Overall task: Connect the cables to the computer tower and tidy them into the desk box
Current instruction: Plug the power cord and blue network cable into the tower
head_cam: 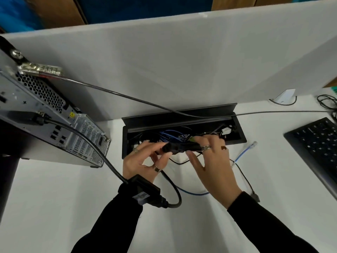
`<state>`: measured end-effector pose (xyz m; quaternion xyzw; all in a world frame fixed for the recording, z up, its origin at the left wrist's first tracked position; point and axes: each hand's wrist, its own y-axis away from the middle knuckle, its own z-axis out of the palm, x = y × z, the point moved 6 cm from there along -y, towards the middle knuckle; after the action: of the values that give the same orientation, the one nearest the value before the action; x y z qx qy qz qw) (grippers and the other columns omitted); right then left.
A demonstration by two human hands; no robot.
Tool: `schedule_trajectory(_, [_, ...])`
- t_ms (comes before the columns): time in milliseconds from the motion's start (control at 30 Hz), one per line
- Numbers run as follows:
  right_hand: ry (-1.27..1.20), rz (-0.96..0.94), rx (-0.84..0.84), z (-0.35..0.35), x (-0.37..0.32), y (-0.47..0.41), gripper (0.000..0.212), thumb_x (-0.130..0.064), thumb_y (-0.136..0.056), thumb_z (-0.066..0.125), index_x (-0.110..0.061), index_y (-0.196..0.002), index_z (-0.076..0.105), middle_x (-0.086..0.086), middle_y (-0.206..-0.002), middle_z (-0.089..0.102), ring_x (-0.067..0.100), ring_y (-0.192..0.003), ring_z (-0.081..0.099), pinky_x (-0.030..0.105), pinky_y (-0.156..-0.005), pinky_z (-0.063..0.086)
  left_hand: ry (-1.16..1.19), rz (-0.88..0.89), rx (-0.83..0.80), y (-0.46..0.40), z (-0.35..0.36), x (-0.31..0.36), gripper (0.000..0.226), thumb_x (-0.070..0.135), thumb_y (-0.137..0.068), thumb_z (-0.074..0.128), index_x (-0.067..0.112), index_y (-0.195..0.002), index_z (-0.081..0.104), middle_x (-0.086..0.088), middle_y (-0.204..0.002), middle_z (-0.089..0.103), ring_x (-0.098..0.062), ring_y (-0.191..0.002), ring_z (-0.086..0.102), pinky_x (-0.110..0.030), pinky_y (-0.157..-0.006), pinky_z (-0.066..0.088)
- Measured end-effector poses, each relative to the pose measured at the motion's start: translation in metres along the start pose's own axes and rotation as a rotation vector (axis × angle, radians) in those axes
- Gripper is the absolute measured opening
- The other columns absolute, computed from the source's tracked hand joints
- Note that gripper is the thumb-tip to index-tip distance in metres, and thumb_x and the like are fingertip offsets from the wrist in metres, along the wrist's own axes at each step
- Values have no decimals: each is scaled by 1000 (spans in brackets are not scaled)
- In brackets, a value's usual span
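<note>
Hands meet at the open desk box (184, 114): the left hand (144, 161) and right hand (213, 161) both grip a black power plug (173, 147) over its front edge. Computer tower (45, 114) at left bears a yellow warning sticker (72, 115); its writing is unreadable.

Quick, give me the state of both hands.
Left hand: holding the black power plug.
Right hand: fingers on the same black cable at the desk box.

A white desk (54, 207) meets a pale grey partition (182, 61); wooden panels (60, 11) stand behind.
</note>
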<state>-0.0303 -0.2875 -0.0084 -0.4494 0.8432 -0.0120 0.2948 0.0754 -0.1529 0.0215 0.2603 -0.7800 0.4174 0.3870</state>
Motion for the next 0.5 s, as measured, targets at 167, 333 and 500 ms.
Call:
schedule_trajectory(167, [-169,-173,-125,18,-24,1,27,-33,-91,40,-19,-112,49,3,-97,62,21,-90,54,37,-82,49,-47,11,-38,1,-5,0,18,21,-76,67,21,-94,67,22,-79,57,8,-65,55,-1,-67,42])
schedule_trajectory(333, [-295,-242,-197,26,-33,-3,20,-30,-93,30,-25,-110,39,4,-96,59,9,-82,40,27,-79,35,44,-203,-154,1,-13,-11,26,33,-75,71,37,-101,67,18,-85,67,-10,-73,62,-17,-78,51])
schedule_trajectory(500, [-194,-317,-173,29,-44,-10,21,-31,-96,29,-21,-109,40,2,-93,62,12,-80,44,27,-76,30,-180,-303,-354,5,-46,-14,27,34,-74,70,41,-100,67,11,-91,66,-12,-78,58,-26,-84,48])
